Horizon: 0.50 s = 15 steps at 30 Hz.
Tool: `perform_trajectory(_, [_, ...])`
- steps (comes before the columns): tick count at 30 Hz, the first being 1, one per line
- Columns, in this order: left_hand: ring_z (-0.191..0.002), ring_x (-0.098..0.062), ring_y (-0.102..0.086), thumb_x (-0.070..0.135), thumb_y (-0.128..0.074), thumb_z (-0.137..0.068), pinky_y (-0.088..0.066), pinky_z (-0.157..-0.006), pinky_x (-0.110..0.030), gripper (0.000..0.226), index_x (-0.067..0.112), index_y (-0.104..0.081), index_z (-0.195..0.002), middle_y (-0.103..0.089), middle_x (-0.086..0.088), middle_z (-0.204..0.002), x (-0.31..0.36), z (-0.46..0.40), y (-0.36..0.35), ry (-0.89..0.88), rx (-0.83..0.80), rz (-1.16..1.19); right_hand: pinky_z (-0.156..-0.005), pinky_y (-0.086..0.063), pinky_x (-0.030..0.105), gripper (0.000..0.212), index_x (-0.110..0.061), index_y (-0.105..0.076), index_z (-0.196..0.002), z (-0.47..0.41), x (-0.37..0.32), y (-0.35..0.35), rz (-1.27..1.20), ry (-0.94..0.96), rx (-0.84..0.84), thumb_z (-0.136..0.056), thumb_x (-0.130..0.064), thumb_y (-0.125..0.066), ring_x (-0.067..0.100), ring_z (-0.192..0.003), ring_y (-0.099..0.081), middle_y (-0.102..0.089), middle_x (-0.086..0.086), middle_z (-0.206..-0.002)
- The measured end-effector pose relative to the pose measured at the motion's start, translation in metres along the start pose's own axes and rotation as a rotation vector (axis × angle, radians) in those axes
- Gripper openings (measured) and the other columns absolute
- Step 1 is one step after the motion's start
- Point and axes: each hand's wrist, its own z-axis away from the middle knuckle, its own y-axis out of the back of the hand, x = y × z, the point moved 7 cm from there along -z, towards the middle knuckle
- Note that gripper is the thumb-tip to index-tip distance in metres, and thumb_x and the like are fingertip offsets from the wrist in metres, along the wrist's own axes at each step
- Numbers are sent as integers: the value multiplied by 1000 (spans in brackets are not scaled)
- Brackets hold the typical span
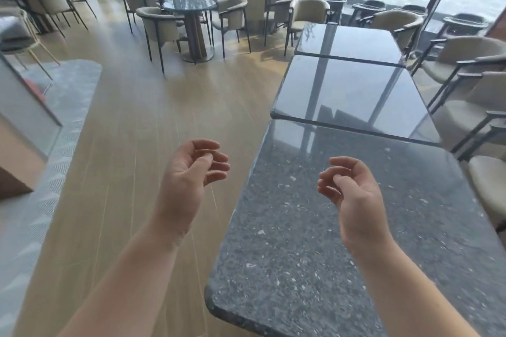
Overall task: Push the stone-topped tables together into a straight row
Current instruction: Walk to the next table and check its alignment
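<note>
A: So, what are you gripping?

B: Nothing. My left hand (191, 172) is hovering over the floor, my right hand (353, 194) over the near table (315, 254), both loosely curled, touching nothing.

A: Progress?

B: Near table, middle table (353, 96) and far table (350, 42) are sitting edge to edge. Row's looking slightly skewed; I'm judging only straightening remains.

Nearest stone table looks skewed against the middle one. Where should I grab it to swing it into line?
Take the nearest table by its long left edge, near the rounded near-left corner, coming in from the floor side. That edge is free, while chairs crowd the right side. Both the left hand and the right hand hover loosely curled and hold nothing.
</note>
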Motion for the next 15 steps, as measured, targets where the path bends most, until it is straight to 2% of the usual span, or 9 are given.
perform_trajectory(5, [-82, -23, -70, 14, -48, -92, -58, -74, -31, 20, 11, -64, -104, -72, -5, -85, -16, -50, 33, 42, -16, 19, -72, -56, 26, 28, -13, -63, -104, -35, 11, -56, 29, 16, -12, -83, -5, -45, 15, -75, -65, -69, -1, -80])
perform_trajectory(9, [-82, -24, -69, 0, -42, -103, -58, -77, -37, 22, 8, -62, -106, -71, -6, -85, -34, -90, 64, 77, -51, 18, -73, -55, 31, 28, -13, -62, -102, -46, 31, -95, 57, 19, 43, -81, -6, -45, 15, -74, -64, -69, -2, -78])
perform_trajectory(15, [-78, -22, -69, -5, -38, -103, -58, -71, -30, 29, 11, -63, -102, -71, -3, -82, -35, -162, 141, 96, -188, 20, -72, -56, 29, 29, -14, -63, -101, -51, 58, -183, 62, 56, 179, -79, -8, -45, 15, -74, -64, -69, -2, -77])
